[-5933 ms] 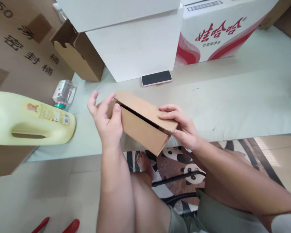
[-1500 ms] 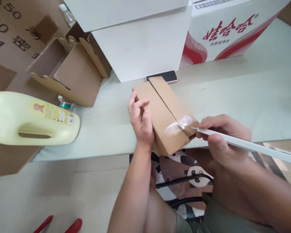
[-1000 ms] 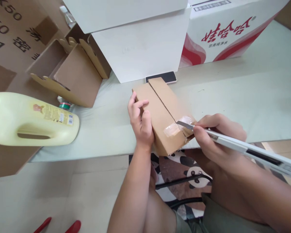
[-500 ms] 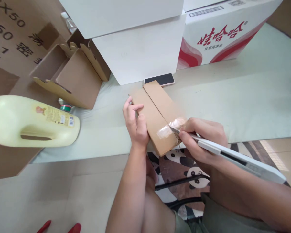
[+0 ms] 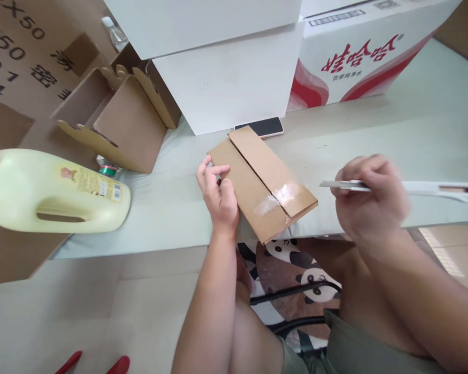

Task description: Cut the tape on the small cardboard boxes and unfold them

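Observation:
A small flat cardboard box (image 5: 242, 176) lies tilted at the table's front edge, its two top flaps meeting along a seam. Clear tape (image 5: 286, 193) near its right end is split along that seam. My left hand (image 5: 218, 195) grips the box by its left side, thumb and fingers bent around the edge. Off to the right of the box, my right hand (image 5: 370, 200) is closed around a white utility knife (image 5: 432, 188). Its bare blade points left towards the box without touching it. Motion smears the right hand a little.
Behind the box lies a phone (image 5: 263, 127) against stacked white cartons (image 5: 230, 91). A red-and-white carton (image 5: 343, 67) stands at the back right. On the left are open cardboard boxes (image 5: 130, 122) and a pale yellow jug (image 5: 62, 192). Below is a panda-print chair (image 5: 315, 285).
My right hand has lifted the knife off the taped seam and moved right, the blade now clear of the box. My left hand and the box stay nearly in place.

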Tool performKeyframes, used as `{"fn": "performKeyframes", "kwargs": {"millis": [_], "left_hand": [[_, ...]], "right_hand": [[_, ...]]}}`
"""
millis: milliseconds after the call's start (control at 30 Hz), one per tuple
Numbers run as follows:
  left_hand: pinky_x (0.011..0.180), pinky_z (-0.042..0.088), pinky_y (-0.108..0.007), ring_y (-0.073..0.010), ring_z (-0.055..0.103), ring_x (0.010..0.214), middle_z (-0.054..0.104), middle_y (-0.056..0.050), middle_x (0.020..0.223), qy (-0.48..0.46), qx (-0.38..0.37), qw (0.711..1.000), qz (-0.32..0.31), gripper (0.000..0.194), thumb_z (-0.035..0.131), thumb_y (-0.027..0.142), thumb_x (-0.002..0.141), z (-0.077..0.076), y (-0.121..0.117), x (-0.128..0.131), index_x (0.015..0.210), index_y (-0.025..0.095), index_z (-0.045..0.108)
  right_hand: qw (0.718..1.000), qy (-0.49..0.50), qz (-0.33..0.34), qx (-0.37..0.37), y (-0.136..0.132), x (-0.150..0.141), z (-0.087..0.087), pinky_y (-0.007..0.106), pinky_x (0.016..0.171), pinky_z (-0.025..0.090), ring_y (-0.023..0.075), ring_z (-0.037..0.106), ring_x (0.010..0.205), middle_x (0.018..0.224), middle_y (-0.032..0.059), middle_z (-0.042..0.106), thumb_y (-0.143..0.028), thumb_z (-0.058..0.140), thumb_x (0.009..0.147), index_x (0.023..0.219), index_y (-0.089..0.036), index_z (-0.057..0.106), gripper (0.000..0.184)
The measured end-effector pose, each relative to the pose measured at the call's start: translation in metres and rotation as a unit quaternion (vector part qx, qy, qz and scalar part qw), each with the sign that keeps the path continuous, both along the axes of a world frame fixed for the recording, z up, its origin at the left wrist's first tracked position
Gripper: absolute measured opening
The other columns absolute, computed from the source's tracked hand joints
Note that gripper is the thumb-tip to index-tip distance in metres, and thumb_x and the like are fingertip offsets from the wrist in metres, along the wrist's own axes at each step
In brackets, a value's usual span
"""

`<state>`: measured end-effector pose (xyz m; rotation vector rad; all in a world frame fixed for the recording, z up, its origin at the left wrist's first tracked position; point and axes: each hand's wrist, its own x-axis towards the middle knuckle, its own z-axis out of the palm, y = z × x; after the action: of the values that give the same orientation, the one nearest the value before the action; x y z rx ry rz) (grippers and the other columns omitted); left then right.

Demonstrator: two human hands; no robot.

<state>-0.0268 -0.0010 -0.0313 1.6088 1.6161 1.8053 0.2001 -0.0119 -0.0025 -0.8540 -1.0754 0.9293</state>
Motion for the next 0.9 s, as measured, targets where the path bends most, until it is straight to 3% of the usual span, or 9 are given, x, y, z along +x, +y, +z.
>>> {"fn": "performKeyframes", "kwargs": {"millis": [100, 200, 300, 400, 500, 633, 900], "left_hand": [[0.112, 0.036, -0.045, -0.0268, 0.039, 0.14, 0.049, -0.013, 0.131, -0.01, -0.004, 1.0, -0.006, 0.019, 0.045, 0.015, 0.084, -0.001, 0.0, -0.002, 0.095, 0.019, 0.059], [0.111, 0.037, -0.043, -0.0256, 0.038, 0.141, 0.047, -0.013, 0.134, -0.021, -0.012, 1.0, -0.013, 0.021, 0.045, 0.014, 0.083, -0.002, 0.0, -0.005, 0.096, 0.02, 0.06], [0.11, 0.038, -0.042, -0.025, 0.038, 0.141, 0.047, -0.012, 0.134, -0.029, -0.018, 0.999, -0.018, 0.022, 0.044, 0.013, 0.083, -0.003, 0.001, -0.007, 0.097, 0.02, 0.06], [0.11, 0.037, -0.042, -0.0251, 0.039, 0.141, 0.048, -0.012, 0.133, -0.024, -0.019, 0.999, -0.017, 0.02, 0.045, 0.015, 0.085, -0.003, 0.001, -0.009, 0.097, 0.02, 0.059], [0.11, 0.037, -0.042, -0.0259, 0.041, 0.139, 0.049, -0.011, 0.133, -0.03, -0.021, 0.999, -0.009, 0.013, 0.048, 0.019, 0.087, -0.003, 0.001, -0.013, 0.094, 0.021, 0.059], [0.109, 0.038, -0.043, -0.0271, 0.042, 0.138, 0.051, -0.009, 0.132, -0.062, -0.021, 0.998, -0.018, 0.007, 0.052, 0.024, 0.089, -0.003, 0.002, -0.02, 0.092, 0.022, 0.057], [0.107, 0.041, -0.042, -0.0262, 0.042, 0.138, 0.051, -0.008, 0.132, -0.056, -0.025, 0.998, -0.026, 0.007, 0.051, 0.025, 0.09, -0.004, 0.002, -0.024, 0.093, 0.023, 0.057]], "right_hand": [[0.986, -0.069, -0.043, -0.148, 0.02, 0.005, -0.017, 0.027, 0.045, 0.025, 0.0119, 0.036, 0.048, 0.058, -0.0051, 0.042, -0.018, 0.057, 0.066, 0.075, -0.025, 0.047, 0.014], [0.931, -0.231, -0.022, -0.282, 0.032, 0.007, -0.031, 0.029, 0.048, 0.031, 0.0149, 0.041, 0.048, 0.054, -0.0057, 0.045, -0.022, 0.058, 0.071, 0.087, -0.025, 0.051, 0.018], [0.87, -0.391, -0.005, -0.3, 0.037, 0.007, -0.039, 0.032, 0.056, 0.037, 0.0183, 0.05, 0.057, 0.065, -0.0004, 0.057, -0.027, 0.058, 0.074, 0.093, -0.023, 0.055, 0.02], [0.839, -0.479, -0.011, -0.259, 0.037, 0.008, -0.043, 0.036, 0.065, 0.042, 0.0209, 0.056, 0.068, 0.095, 0.0088, 0.067, -0.034, 0.059, 0.076, 0.106, -0.02, 0.058, 0.032], [0.852, -0.484, -0.039, -0.197, 0.034, 0.007, -0.043, 0.039, 0.07, 0.044, 0.0203, 0.057, 0.07, 0.112, 0.0131, 0.065, -0.036, 0.055, 0.08, 0.117, -0.018, 0.057, 0.042], [0.885, -0.435, 0.018, -0.164, 0.029, 0.002, -0.038, 0.035, 0.066, 0.045, 0.0193, 0.057, 0.068, 0.091, 0.0082, 0.068, -0.034, 0.051, 0.082, 0.099, -0.019, 0.063, 0.026], [0.899, -0.396, 0.143, -0.123, 0.019, -0.01, -0.036, 0.029, 0.06, 0.043, 0.017, 0.058, 0.068, 0.082, 0.0058, 0.07, -0.034, 0.049, 0.085, 0.088, -0.018, 0.066, 0.023]]}}
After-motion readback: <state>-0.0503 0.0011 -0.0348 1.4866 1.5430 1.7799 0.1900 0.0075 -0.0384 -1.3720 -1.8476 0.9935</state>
